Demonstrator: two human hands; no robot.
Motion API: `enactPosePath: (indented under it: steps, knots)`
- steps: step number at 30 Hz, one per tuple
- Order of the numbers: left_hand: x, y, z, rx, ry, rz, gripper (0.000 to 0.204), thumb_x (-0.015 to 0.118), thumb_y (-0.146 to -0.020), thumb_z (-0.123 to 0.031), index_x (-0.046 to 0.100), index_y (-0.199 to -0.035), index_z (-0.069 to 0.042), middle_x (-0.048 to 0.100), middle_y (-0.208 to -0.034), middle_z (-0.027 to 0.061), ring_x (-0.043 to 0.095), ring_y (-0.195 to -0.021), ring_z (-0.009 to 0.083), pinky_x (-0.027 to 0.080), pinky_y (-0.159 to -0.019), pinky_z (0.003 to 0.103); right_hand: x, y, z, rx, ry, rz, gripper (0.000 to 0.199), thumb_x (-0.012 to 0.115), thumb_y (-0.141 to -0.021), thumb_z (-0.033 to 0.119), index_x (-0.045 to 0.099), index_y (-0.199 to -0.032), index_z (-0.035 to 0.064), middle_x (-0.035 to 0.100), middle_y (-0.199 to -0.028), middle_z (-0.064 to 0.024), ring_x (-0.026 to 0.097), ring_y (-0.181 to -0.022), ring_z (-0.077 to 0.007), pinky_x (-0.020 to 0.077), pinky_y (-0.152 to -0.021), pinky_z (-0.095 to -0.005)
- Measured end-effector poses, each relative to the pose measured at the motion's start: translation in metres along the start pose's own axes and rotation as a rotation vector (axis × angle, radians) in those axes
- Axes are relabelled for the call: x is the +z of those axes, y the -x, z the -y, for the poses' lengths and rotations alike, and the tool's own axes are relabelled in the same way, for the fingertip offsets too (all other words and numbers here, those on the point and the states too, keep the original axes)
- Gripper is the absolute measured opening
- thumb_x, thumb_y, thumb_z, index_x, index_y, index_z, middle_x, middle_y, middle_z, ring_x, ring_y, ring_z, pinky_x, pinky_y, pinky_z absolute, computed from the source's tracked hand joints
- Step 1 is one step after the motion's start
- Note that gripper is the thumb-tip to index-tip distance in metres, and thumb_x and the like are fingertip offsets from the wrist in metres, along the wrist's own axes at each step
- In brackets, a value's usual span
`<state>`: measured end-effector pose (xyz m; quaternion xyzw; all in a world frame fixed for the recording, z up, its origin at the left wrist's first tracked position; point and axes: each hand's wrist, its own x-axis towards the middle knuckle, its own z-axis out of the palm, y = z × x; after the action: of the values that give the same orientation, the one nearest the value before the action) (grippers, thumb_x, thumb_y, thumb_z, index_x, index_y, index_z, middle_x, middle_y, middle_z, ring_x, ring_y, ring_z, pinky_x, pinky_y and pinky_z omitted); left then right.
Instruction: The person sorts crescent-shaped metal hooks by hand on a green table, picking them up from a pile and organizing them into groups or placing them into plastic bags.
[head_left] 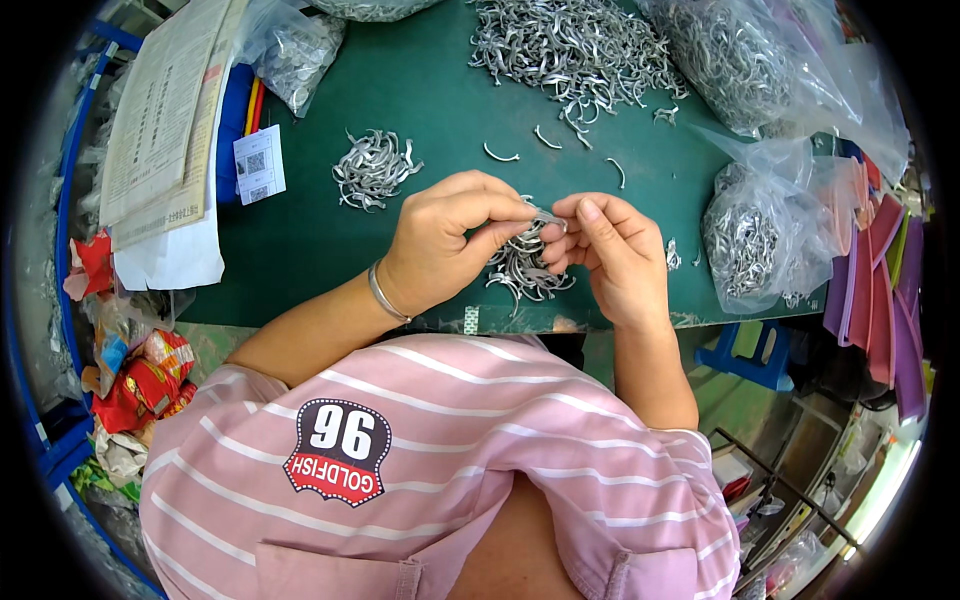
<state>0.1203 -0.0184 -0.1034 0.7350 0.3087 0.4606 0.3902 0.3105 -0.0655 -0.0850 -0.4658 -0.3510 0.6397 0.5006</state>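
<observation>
Close to the table's near edge, my left hand [445, 238] pinches one end of a small curved silver metal piece [548, 217] between thumb and fingers. My right hand [622, 250] grips the same piece from the other side, its thumb and fingertips closed. Fingers partly cover the piece. Just below it lies a small heap of similar curved pieces [525, 268] on the green table [290, 230]. Another small pile [374, 170] sits farther left. A few loose curved pieces [501, 153] are scattered beyond my hands.
At the far side spreads a large heap of curved metal pieces [570, 50]. Filled clear plastic bags [745, 235] stand on the right, with a bigger bag [730, 65] behind. Papers [165, 120] hang at the left. A blue stool [745, 355] is below the table's right side.
</observation>
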Motion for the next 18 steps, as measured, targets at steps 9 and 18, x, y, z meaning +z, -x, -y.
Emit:
enactPosePath:
  steps: [9, 18]
  knots:
    - [0.0, 0.0, -0.001, 0.035, -0.051, 0.016, 0.016, 0.071, -0.072, 0.005, 0.069, -0.085, -0.004, 0.066, -0.084, 0.0082, 0.065, -0.072, 0.0186, 0.052, -0.062, 0.027, 0.0, 0.003, -0.007, -0.043, -0.021, -0.008, 0.015, 0.058, -0.092, 0.004, 0.061, -0.104, -0.0038, 0.067, -0.09, -0.0108, 0.065, -0.074, -0.0139, 0.0558, -0.067, -0.0258]
    - [-0.001, 0.004, 0.003, -0.233, 0.316, 0.13, 0.02, 0.067, -0.08, 0.007, 0.063, -0.099, 0.003, 0.061, -0.102, 0.0105, 0.062, -0.091, 0.0154, 0.053, -0.075, 0.025, -0.001, 0.014, -0.012, -0.34, 0.234, 0.011, 0.027, 0.064, -0.081, -0.009, 0.06, -0.108, -0.0049, 0.065, -0.094, -0.0091, 0.064, -0.085, -0.0144, 0.0527, -0.079, -0.0269]
